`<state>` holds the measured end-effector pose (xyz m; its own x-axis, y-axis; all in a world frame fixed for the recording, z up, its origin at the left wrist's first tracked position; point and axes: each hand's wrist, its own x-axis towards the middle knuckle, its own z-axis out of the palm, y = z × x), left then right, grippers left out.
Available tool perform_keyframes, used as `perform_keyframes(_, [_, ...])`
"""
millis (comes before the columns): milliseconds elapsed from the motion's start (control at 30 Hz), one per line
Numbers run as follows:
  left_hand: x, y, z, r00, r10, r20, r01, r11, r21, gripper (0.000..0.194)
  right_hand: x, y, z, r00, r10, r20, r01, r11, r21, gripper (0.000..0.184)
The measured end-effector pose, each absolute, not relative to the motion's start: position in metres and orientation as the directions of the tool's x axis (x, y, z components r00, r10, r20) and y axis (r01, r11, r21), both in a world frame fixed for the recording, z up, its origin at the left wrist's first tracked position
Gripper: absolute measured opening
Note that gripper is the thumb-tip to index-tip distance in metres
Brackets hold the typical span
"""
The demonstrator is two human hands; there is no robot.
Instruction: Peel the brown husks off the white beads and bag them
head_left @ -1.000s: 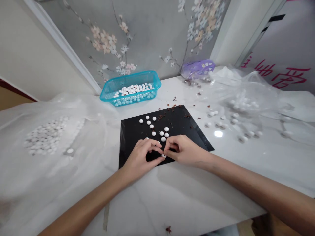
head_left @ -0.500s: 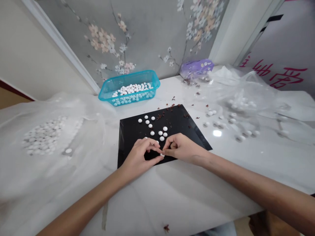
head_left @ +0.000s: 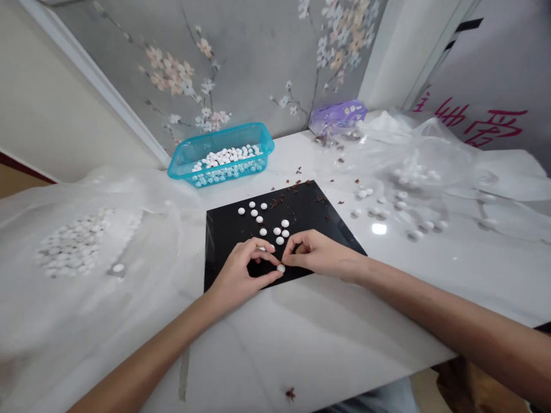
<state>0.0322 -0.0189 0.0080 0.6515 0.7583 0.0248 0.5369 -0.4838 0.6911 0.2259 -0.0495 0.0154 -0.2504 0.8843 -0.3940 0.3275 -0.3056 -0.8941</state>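
Both hands meet over the near edge of a black board (head_left: 224, 229) on the white table. My left hand (head_left: 243, 269) pinches a small white bead (head_left: 281, 268) between thumb and forefinger. My right hand (head_left: 316, 252) is curled, its fingertips pressed against the same bead from the right. Several more white beads (head_left: 275, 226) lie scattered on the board just beyond the hands, along with small dark red scraps (head_left: 297, 186) near its far edge.
A turquoise basket (head_left: 221, 154) of white beads stands at the back. Clear plastic bags with beads lie at the left (head_left: 77, 246) and right (head_left: 413, 172). A purple bag (head_left: 338, 115) sits by the wall. One red scrap (head_left: 290, 393) lies near the table's front edge.
The hands stay pinched together on the bead at the board's near edge. The view has shifted slightly, so everything sits a little further left and up.
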Motion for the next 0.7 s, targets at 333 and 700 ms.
perform_keyframes(333, [0.0306,-0.0185,0.0059,0.655,0.755,0.027,0.528,-0.482,0.699,0.029,0.2263,-0.0507,0.0145,-0.321,0.868,-0.379,0.275,-0.298,-0.914,0.014])
perform_keyframes(700, [0.0325,-0.0209,0.0084,0.649,0.760,0.038,0.533,-0.491,0.689,0.026,0.2223,-0.0518,0.0155,-0.279,0.887,-0.368,0.341,-0.266,-0.902,0.010])
